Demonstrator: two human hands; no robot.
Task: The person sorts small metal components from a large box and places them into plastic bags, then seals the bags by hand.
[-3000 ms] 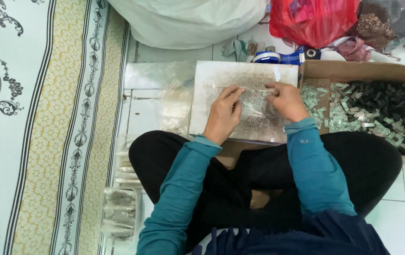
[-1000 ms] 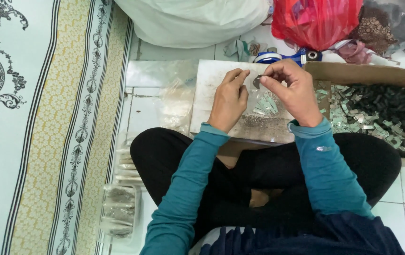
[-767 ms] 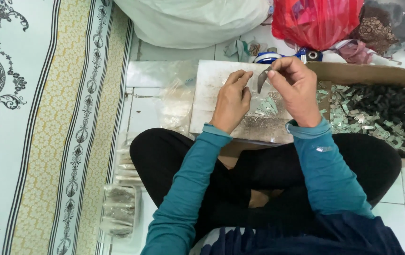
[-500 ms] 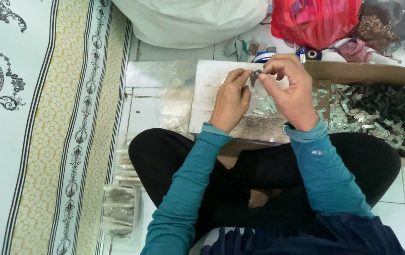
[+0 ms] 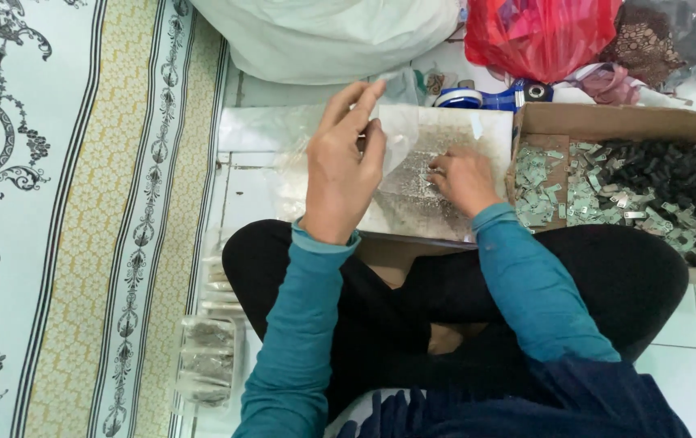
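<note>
I sit cross-legged with a flat board (image 5: pixel 486 130) across my lap. My left hand (image 5: pixel 341 166) is raised above the board's left part, its fingers pinching a small clear plastic bag (image 5: pixel 396 134) by the edge. My right hand (image 5: pixel 463 177) rests palm down on the board, its fingertips on a scatter of small silvery metal pieces (image 5: pixel 425 174). Whether those fingers hold a piece is hidden.
A cardboard box (image 5: pixel 607 122) at right holds several silvery and black small parts. Blue tape rolls (image 5: pixel 477 97), a red plastic bag (image 5: pixel 538 32) and a white sack (image 5: pixel 323 36) lie beyond the board. Filled clear packets (image 5: pixel 206 365) are stacked by my left knee, beside a patterned carpet (image 5: pixel 56 203).
Both hands were together, raised over the board, working at a small item. Now my right hand has dropped to the metal pieces and my left hand holds the clear bag up alone.
</note>
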